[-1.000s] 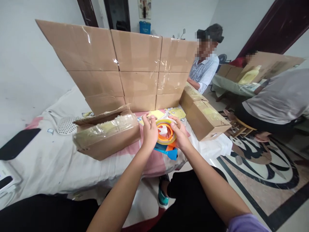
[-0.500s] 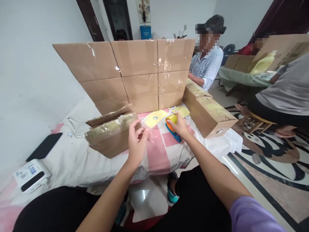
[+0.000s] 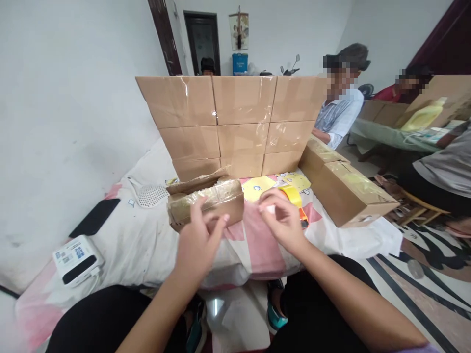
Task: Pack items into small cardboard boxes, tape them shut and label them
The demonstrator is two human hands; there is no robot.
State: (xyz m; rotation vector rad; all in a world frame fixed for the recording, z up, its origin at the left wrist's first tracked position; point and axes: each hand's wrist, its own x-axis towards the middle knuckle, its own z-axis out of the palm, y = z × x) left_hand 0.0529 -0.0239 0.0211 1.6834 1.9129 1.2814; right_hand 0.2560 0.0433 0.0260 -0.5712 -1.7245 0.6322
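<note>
A wall of stacked brown cardboard boxes point(image 3: 235, 122) closes the far edge of the bed with the pink-and-white sheet point(image 3: 121, 245). Between the tape-wrapped open cardboard box point(image 3: 206, 202) and the long sealed cardboard box point(image 3: 346, 189) lies open sheet. The left hand point(image 3: 196, 242) hovers half-open, fingers loose, before the wrapped box. The right hand point(image 3: 283, 220) (off the yellow-and-orange tape dispenser point(image 3: 294, 198) it held earlier) pinches something small and pale.

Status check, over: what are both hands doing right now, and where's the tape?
Left hand open, before taped box. Right hand pinching something small. Tape dispenser lying on sheet behind right hand. Nothing between.
</note>
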